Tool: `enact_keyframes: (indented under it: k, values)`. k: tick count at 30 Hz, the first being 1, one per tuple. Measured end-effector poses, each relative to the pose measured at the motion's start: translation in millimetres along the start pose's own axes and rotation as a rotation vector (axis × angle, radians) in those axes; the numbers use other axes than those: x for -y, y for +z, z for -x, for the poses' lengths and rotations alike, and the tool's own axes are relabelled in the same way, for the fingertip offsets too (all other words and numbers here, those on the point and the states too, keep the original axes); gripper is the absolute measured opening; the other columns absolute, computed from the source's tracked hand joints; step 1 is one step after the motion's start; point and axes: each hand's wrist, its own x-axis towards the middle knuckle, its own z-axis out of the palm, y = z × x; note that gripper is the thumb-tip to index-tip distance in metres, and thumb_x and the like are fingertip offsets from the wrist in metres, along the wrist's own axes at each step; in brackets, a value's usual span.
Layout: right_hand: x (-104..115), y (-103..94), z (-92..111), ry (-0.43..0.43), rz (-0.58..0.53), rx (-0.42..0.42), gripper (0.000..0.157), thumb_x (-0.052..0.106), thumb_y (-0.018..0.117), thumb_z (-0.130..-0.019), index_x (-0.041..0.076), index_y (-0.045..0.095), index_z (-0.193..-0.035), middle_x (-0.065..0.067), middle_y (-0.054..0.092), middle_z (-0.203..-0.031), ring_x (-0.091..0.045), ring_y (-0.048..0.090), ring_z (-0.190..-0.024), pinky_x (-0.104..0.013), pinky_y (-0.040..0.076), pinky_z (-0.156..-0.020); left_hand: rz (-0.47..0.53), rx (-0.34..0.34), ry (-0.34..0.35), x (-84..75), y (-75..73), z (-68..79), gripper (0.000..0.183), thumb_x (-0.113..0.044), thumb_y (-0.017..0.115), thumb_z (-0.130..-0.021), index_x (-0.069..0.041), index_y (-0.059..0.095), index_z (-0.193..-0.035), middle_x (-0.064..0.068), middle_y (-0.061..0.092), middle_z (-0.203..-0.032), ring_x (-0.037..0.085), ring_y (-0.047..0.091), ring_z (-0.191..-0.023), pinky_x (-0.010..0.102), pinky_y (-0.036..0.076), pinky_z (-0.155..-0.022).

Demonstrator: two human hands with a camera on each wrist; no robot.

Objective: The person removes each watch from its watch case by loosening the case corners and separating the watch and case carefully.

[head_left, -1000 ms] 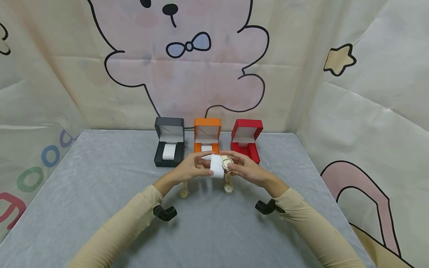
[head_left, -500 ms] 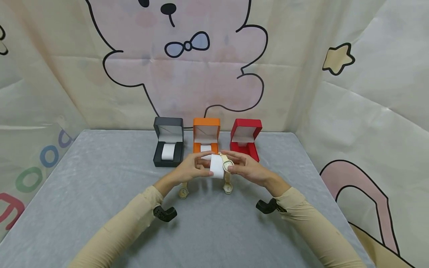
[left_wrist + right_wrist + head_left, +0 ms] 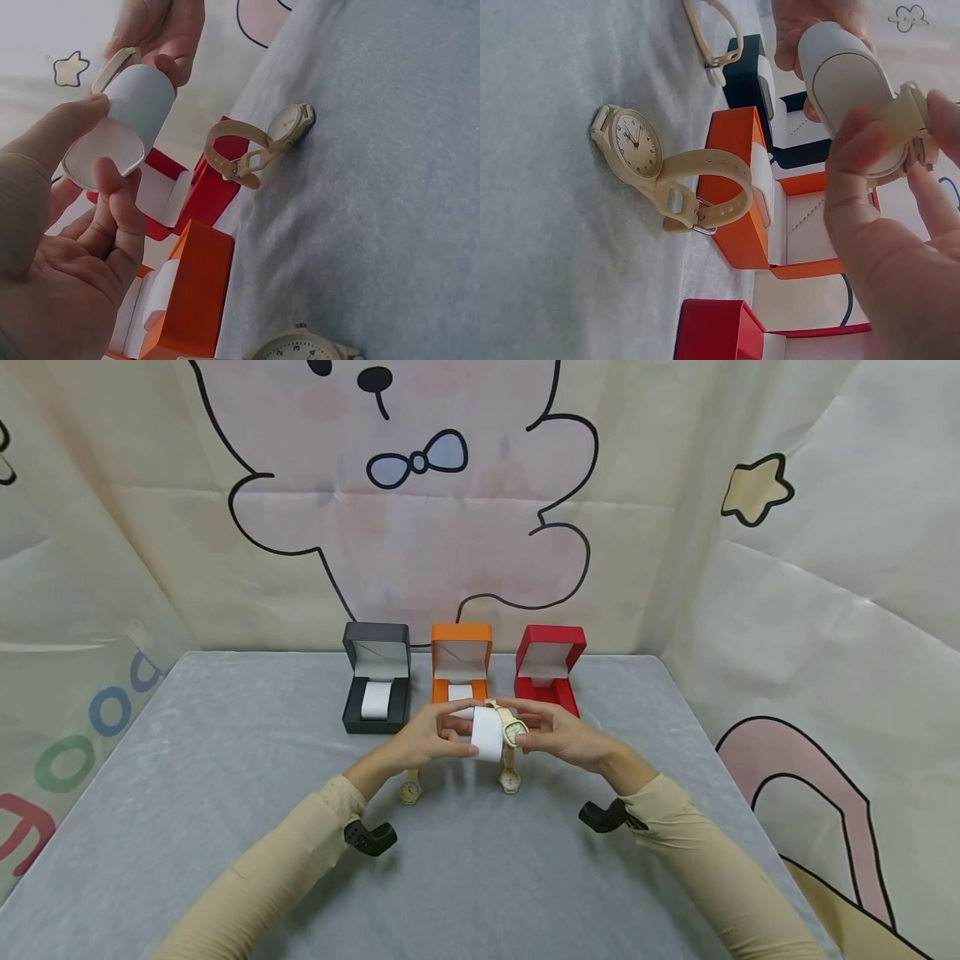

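In the head view my left hand (image 3: 431, 735) grips a white watch cushion (image 3: 487, 735) by its left end, fingers and thumb on either side. My right hand (image 3: 566, 739) pinches a cream wristwatch (image 3: 513, 729) at the cushion's right end, dial towards me. The right wrist view has its strap (image 3: 904, 118) bent against the cushion's end; whether it loops round the cushion I cannot tell. Below the hands, two more cream watches lie on the table: one watch (image 3: 410, 790) at left, the other watch (image 3: 510, 781) nearer the middle, its strap buckled into a loop.
Three watch boxes stand with lids up along the back: a black box (image 3: 353, 717), an orange box (image 3: 462, 633) and a red box (image 3: 551, 639). White cushions sit in the black and orange boxes; no cushion shows in the red one. Grey cloth (image 3: 465, 877) covers the table.
My right hand has shifted slightly right and down, and the watch dial with it, a little further from the cushion. The left hand keeps its hold on the cushion.
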Motion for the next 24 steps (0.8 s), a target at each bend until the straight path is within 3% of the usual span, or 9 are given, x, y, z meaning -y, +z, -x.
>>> enact_keyframes:
  k: [6,9,15,24]
  values:
    - [-2.7,-5.4,2.1,-0.025,-0.096,-0.062,0.062,0.01,0.06,-0.1,0.019,0.037,-0.157,-0.02,0.034,-0.159,-0.035,0.047,-0.131,-0.04,0.053,-0.102,0.014,-0.031,-0.014,-0.7,-3.5,2.4,0.082,-0.002,0.076,-0.087,-0.006,0.034,-0.157,0.026,0.066,-0.129,0.007,0.065,-0.074,0.024,0.056,-0.077]
    - [-4.2,-8.9,3.3,-0.04,-0.107,-0.114,0.062,0.009,0.061,-0.1,0.019,0.039,-0.156,-0.025,0.033,-0.157,-0.039,0.046,-0.132,-0.036,0.054,-0.1,0.022,-0.055,-0.022,0.5,-6.1,3.7,0.082,-0.004,0.077,-0.087,-0.009,0.036,-0.157,0.024,0.067,-0.127,0.009,0.064,-0.073,0.028,0.057,-0.079]
    - [-6.1,-13.0,8.1,-0.033,-0.054,-0.191,0.064,0.01,0.064,-0.098,0.019,0.04,-0.156,-0.024,0.039,-0.152,-0.024,0.05,-0.123,-0.028,0.055,-0.093,0.024,-0.062,-0.016,1.2,-5.1,3.0,0.081,-0.006,0.077,-0.087,-0.012,0.037,-0.157,0.023,0.066,-0.128,0.008,0.063,-0.072,0.027,0.057,-0.079]
    - [-13.7,-22.8,19.3,-0.019,0.016,-0.23,0.066,0.011,0.067,-0.097,0.02,0.04,-0.157,-0.022,0.037,-0.158,-0.02,0.052,-0.123,-0.023,0.054,-0.09,-0.017,-0.109,-0.008,0.9,-1.2,-0.6,0.078,-0.01,0.077,-0.088,-0.011,0.039,-0.156,0.024,0.067,-0.129,0.008,0.066,-0.077,0.025,0.057,-0.079]
